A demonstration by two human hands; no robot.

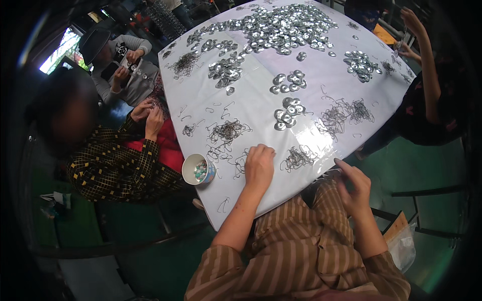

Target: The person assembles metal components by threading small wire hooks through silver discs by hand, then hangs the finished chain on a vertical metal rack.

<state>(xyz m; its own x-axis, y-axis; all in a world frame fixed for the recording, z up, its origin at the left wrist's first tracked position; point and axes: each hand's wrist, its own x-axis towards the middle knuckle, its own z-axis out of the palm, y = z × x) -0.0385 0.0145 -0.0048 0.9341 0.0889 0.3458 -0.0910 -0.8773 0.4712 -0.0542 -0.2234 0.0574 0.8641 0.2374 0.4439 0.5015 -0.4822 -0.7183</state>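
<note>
My left hand rests on the white-covered table with its fingers curled down. Whatever is under those fingertips is hidden. It lies between a few thin bent wire hooks and a tangled heap of wire hooks. At the table's near edge is my right hand, its forefinger stretched towards the tabletop and the other fingers bent. Thin metal wires show beside its thumb; what the bent fingers hold is not clear. Beyond my hands sits a small group of round silver metal discs.
A paper cup with small coloured pieces stands at the left edge. More hook heaps and a large spread of discs cover the far table. Two people work at the left; another person's arm is at the right.
</note>
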